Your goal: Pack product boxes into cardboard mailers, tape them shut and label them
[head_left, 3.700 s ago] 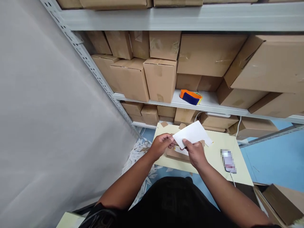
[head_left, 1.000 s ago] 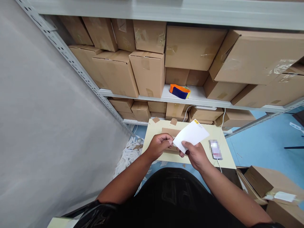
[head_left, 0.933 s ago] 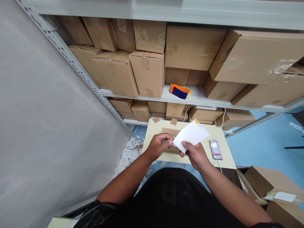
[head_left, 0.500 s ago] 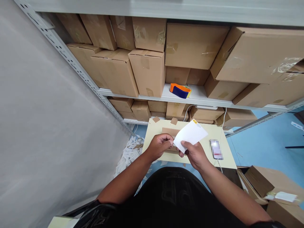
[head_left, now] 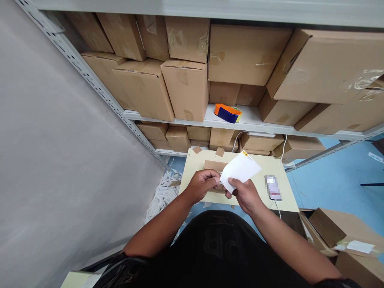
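A white sheet of paper (head_left: 241, 172), with a small yellow mark and fine print at its far corner, is held over the table. My right hand (head_left: 244, 194) grips its near edge, thumb on top and fingers underneath. At the paper's left corner my left hand (head_left: 205, 184) is closed in a pinch; its fingertips meet the edge, and what lies between them is mostly hidden. Below both hands, a brown cardboard piece or box (head_left: 214, 165) rests on the pale yellow table (head_left: 192, 168), partly covered by the hands and paper.
A phone (head_left: 273, 188) with a cable lies on the table's right side. Shelves ahead hold cardboard boxes (head_left: 184, 90) and an orange and blue band roll (head_left: 228, 113). White paper strips (head_left: 162, 196) litter the floor at left. Open cartons (head_left: 345, 228) stand at lower right.
The view has shifted very slightly. Both hands keep their hold, and the paper has barely moved.
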Available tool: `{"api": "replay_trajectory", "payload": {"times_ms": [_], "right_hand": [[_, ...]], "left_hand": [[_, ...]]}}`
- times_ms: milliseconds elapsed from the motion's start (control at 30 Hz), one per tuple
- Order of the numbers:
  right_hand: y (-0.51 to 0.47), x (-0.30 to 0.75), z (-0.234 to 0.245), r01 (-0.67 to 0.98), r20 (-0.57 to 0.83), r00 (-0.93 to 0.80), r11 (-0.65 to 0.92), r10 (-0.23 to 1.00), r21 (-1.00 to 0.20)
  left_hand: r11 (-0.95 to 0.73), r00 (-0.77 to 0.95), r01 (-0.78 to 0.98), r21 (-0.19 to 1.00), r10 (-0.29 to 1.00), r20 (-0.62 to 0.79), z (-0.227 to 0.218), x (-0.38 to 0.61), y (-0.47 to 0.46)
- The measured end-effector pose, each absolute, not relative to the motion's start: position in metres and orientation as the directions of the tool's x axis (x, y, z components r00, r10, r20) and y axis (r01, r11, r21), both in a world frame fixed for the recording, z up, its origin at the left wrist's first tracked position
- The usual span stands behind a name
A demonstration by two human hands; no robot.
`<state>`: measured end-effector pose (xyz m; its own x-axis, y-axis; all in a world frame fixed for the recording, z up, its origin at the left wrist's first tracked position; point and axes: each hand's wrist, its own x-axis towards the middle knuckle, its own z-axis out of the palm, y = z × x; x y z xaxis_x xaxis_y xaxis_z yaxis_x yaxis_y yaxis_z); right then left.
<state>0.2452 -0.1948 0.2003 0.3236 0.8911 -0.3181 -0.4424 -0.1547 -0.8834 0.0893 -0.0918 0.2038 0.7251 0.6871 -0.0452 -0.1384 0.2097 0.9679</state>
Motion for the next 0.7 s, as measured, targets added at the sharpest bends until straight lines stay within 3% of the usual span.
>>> {"api": "replay_trajectory", "payload": {"times_ms": [233, 333, 400, 467, 533, 600, 700], "right_hand": [[-0.194, 0.241, 0.200, -0.489, -0.397, 0.255, -0.237, 0.882, -0.840], [-0.192, 0.241, 0.187, -0.493, -0.454, 0.194, -0.314, 0.870, -0.811], [-0.191, 0.245, 0.175, -0.442, -0.451, 0.271, -0.307, 0.850, -0.843], [-0.192, 0.251, 0.165, -0.294, -0.339, 0.498, -0.213, 0.798, -0.932], [-0.194, 0.255, 0.161, -0.062, -0.123, 0.657, -0.109, 0.744, -0.992], [-0.195, 0.256, 0.165, 0.126, 0.040, 0.595, -0.044, 0.803, -0.991], [-0.194, 0.249, 0.177, 0.247, 0.099, 0.363, 0.007, 0.927, -0.969]], "left_hand": [[0.252, 0.744, -0.142, 0.957, 0.665, -0.065, 0.199, 0.092, -0.096], [0.262, 0.698, -0.141, 0.955, 0.711, -0.092, 0.194, 0.094, -0.098], [0.236, 0.642, -0.123, 0.964, 0.759, -0.104, 0.190, 0.095, -0.098], [0.207, 0.593, -0.094, 0.974, 0.797, -0.112, 0.186, 0.095, -0.098], [0.187, 0.572, -0.066, 0.980, 0.812, -0.117, 0.184, 0.094, -0.098], [0.154, 0.584, -0.035, 0.987, 0.805, -0.105, 0.183, 0.094, -0.099], [0.074, 0.616, -0.003, 0.997, 0.786, -0.056, 0.184, 0.094, -0.102]]}}
